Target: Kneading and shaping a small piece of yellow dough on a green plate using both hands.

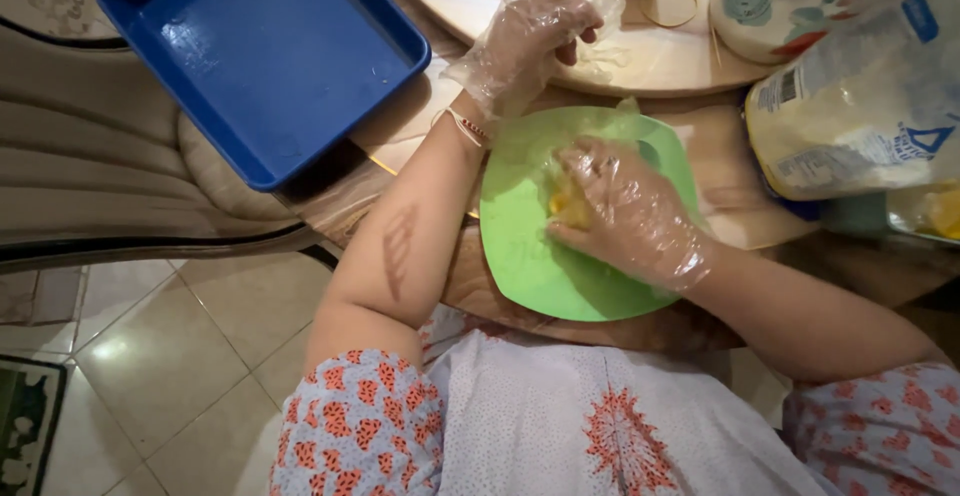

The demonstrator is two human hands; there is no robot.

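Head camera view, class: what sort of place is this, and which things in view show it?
Probably a home dining or kitchen table. A blue baking tray sits on a cushioned chair, a green plate holds yellow food under the gloved right hand, and food bags lie nearby.

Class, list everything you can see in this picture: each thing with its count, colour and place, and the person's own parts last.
Tray: one, blue, upper left, overhanging the table edge.
Plate: one, green, centre, on the table.
Yellow food: one lump, on the plate under the right hand.
Bags: two, whitish plastic, upper right.
Rubber band: one, tan, top centre.
Table: one, wooden.
Floor tiles: beige, lower left.
Left hand: clear glove, above the plate.
Right hand: clear glove, pressing the food.
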